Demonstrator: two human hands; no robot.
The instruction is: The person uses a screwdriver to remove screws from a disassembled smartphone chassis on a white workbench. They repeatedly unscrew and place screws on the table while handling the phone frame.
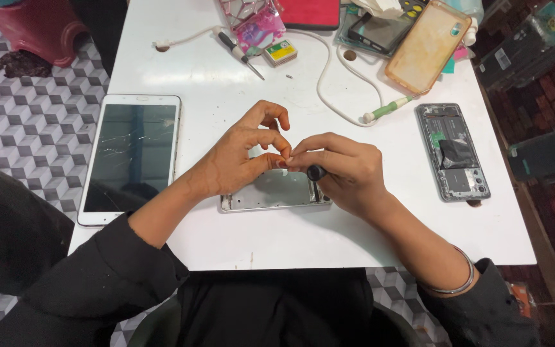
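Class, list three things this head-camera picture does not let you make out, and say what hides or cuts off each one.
1. Head view: the small white piece pinched at the fingertips is too small and covered to identify.
2. The tip of the black-handled tool in the right hand is hidden behind that hand.
3. The silver rectangular phone frame is partly covered by the left hand and the right hand.
4. The red flat case is cut off by the top edge.

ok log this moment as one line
left hand: pinching small white bit | right hand: holding screwdriver upright on frame | tablet: left of the frame | opened phone: right
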